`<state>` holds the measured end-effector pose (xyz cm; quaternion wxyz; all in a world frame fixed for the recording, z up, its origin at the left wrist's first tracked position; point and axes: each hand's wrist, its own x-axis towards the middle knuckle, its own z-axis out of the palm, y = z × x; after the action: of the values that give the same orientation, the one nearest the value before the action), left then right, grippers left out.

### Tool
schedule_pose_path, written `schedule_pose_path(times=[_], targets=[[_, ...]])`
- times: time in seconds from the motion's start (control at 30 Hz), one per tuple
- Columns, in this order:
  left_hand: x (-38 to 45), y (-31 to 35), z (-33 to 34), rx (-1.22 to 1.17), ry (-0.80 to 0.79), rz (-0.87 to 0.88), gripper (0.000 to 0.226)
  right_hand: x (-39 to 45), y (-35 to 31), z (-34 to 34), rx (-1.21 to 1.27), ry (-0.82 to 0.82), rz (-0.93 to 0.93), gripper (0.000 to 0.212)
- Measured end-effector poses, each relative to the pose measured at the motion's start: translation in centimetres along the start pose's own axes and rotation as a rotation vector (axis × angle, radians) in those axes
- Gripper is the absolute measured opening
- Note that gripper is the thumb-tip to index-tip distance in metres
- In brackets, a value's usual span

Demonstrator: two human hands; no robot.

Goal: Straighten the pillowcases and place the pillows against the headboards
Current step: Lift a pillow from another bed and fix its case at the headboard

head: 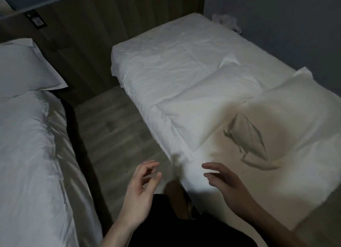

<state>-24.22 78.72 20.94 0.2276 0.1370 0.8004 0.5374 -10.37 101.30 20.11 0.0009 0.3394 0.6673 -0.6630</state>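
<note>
Head view, looking down between two beds in a dim room. Both hands hang over the gap, fingers loosely spread and holding nothing: the left hand [143, 187] is above the floor [118, 128], the right hand [227, 185] just over the near edge of the right bed [166, 65].

Two white pillows lie on the right bed, well down from the headboard [114, 19]. The near pillow [204, 106] lies ahead of the right hand, its long axis running diagonally from the bed's near edge toward the far side. The second pillow [295, 108] lies just beside it, farther right, at much the same angle. The right hand is the nearer of the two to both pillows; the left would have to cross the bed's edge to reach them. The stretch of sheet between the pillows and the headboard is bare and creased.

On the left bed [31, 154] a third pillow [25, 67] already sits near the headboard, partly cut off by the frame.

A shadow falls across the second pillow and the sheet, with a grey winged shape [251, 139] in it; whether that is a print or an object cannot be told. Pale crumpled cloth [227, 21] lies at the far corner by the wall, too dim to identify.
</note>
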Motion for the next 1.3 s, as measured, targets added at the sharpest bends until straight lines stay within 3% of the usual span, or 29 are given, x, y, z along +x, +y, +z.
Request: schedule_pose_path(times=[0.5,0.73,0.8,1.0,1.1,1.2,1.3], targets=[[21.5,-4.1,-5.2,0.135,-0.166,-0.157,0.013,17.3,-0.4,6.3,-0.045,0.087,0.127,0.022],[28.2,-8.0,-5.9,0.218,-0.239,-0.364,0.007,26.1,5.1,5.2,0.006,0.261,0.386,0.027],[29.8,-8.7,-5.4,0.244,-0.241,-0.378,0.005,28.8,6.3,4.4,0.069,0.317,0.47,0.035],[33.9,-10.3,-1.7,0.257,-0.242,-0.413,0.006,36.9,11.0,2.5,0.109,0.46,0.736,0.09],[35.4,-10.7,0.0,0.275,-0.272,-0.42,0.005,39.9,12.2,2.2,0.235,0.456,0.78,0.066],[36.2,-11.1,1.0,0.302,-0.298,-0.417,0.009,41.9,12.7,2.2,0.343,0.474,0.795,0.076],[35.9,-10.6,1.7,0.363,-0.334,-0.362,0.014,42.7,11.4,1.6,0.259,0.563,0.686,0.066]])
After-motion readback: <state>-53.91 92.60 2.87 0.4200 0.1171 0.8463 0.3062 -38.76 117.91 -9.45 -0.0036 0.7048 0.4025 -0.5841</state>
